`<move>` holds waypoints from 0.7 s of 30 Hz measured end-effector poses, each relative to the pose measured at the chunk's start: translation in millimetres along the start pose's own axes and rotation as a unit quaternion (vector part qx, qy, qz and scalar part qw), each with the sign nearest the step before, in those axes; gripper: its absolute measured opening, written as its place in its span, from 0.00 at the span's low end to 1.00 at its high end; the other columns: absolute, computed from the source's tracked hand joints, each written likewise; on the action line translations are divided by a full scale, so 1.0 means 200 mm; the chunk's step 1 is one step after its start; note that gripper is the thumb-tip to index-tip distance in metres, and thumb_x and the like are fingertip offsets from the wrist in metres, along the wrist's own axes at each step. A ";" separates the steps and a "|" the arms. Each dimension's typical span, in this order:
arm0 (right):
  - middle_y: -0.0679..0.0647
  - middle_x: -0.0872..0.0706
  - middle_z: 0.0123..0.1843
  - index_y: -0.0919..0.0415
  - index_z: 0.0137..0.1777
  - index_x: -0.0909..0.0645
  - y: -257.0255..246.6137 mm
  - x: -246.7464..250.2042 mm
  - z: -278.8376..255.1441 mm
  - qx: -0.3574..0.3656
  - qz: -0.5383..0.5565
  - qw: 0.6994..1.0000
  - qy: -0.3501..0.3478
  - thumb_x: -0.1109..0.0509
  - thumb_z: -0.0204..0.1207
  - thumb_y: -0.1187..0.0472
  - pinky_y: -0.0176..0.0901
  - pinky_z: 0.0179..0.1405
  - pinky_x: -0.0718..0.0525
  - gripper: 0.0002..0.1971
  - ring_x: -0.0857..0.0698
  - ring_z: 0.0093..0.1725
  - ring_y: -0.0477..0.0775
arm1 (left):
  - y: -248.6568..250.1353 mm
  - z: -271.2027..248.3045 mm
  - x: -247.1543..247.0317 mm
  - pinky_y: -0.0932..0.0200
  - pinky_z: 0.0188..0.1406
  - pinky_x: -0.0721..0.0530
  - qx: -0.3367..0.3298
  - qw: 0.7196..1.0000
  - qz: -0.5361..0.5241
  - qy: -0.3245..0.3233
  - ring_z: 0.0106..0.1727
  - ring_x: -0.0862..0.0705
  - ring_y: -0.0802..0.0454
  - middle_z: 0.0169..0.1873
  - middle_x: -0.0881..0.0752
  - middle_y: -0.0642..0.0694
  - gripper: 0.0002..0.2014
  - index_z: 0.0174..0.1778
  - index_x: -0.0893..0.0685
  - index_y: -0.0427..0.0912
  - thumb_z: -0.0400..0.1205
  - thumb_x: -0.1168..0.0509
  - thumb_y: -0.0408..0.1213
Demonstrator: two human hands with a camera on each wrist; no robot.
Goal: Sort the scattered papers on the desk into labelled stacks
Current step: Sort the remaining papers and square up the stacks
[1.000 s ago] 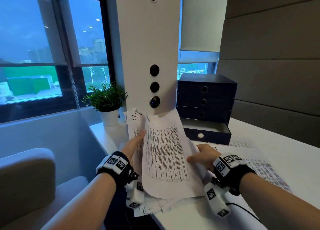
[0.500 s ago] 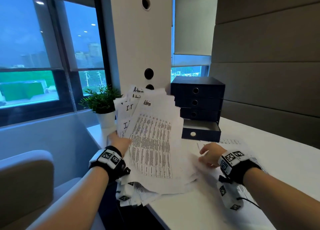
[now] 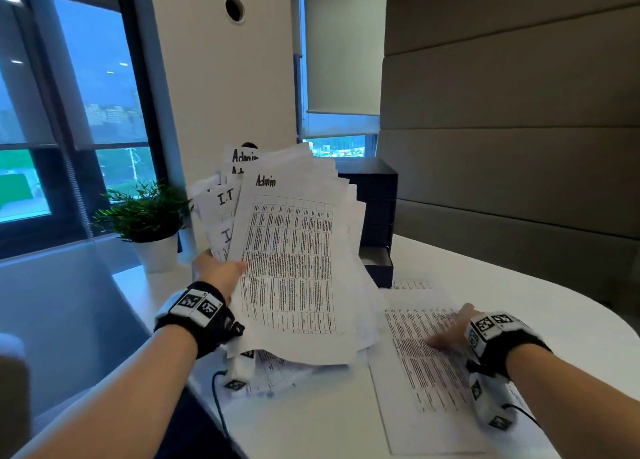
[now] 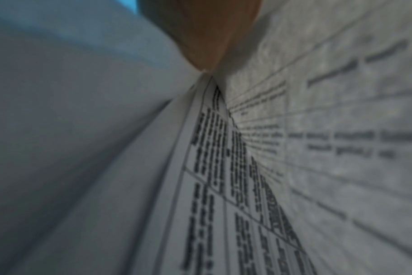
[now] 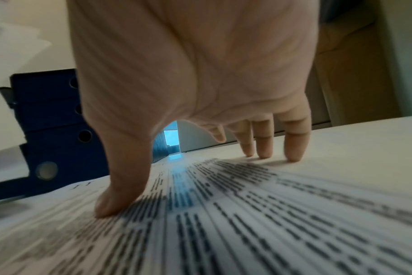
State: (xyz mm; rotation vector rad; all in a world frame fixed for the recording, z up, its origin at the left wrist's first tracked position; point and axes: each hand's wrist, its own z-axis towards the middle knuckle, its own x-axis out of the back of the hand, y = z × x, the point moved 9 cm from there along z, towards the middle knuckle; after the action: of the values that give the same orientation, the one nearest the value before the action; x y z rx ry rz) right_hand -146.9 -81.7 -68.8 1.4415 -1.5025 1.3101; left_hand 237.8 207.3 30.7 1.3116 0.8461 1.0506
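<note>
My left hand (image 3: 221,271) grips a thick fanned bundle of printed papers (image 3: 294,261), raised upright over the desk's left side. The front sheet is headed "Admin"; sheets behind read "I.T" and "Admin". The left wrist view shows my thumb (image 4: 205,37) pinching the printed sheets (image 4: 247,167) up close. My right hand (image 3: 453,330) lies spread on a single printed sheet (image 3: 426,365) flat on the white desk (image 3: 519,285). In the right wrist view its fingertips (image 5: 292,147) and thumb press on that sheet (image 5: 223,214).
A dark blue drawer box (image 3: 377,216) stands behind the bundle with its lowest drawer pulled out. A potted plant (image 3: 149,223) sits at the desk's far left corner by a white pillar (image 3: 221,95). A few more sheets (image 3: 277,372) lie under the bundle near the desk's edge.
My left hand has lifted the bundle higher and more upright. My right hand has let go of the bundle, moved right and come down flat on the single sheet.
</note>
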 end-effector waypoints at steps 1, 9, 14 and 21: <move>0.59 0.23 0.71 0.61 0.73 0.36 0.00 0.01 0.03 -0.003 -0.006 1.000 -0.001 0.20 0.41 0.26 0.52 0.65 0.21 0.63 0.22 0.68 0.63 | 0.00 0.01 -0.04 0.49 0.54 0.16 0.000 1.000 0.004 -0.003 0.47 0.13 0.42 0.46 0.13 0.40 0.14 0.53 0.15 0.35 0.73 0.27 0.24; 0.53 0.10 0.46 0.60 0.41 0.20 0.04 0.08 0.13 0.022 -0.029 0.999 0.009 0.18 0.52 0.33 0.43 0.49 0.14 0.32 0.13 0.43 0.54 | -0.07 0.08 -0.14 0.43 0.59 0.17 0.015 1.000 0.012 -0.001 0.51 0.14 0.41 0.53 0.13 0.37 0.17 0.58 0.16 0.34 0.73 0.27 0.23; 0.52 0.10 0.32 0.61 0.36 0.15 0.14 0.04 0.35 0.025 -0.021 0.999 0.017 0.17 0.47 0.44 0.48 0.43 0.10 0.24 0.10 0.35 0.55 | -0.09 0.10 -0.12 0.43 0.59 0.18 0.013 1.000 0.016 0.001 0.51 0.15 0.41 0.55 0.13 0.38 0.15 0.54 0.16 0.39 0.73 0.27 0.24; 0.56 0.14 0.34 0.60 0.38 0.19 0.22 0.28 0.17 0.041 0.105 0.980 0.164 0.31 0.71 0.63 0.45 0.40 0.14 0.02 0.15 0.34 0.59 | -0.05 0.06 -0.08 0.48 0.58 0.19 0.010 1.000 -0.002 -0.003 0.56 0.15 0.40 0.57 0.14 0.38 0.18 0.60 0.17 0.35 0.75 0.28 0.24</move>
State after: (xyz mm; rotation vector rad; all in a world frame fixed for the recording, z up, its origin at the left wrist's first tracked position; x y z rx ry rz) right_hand -193.4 -136.1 -34.7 1.0684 -1.4179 1.6627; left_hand 244.3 188.8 20.9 1.3274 0.8567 1.0374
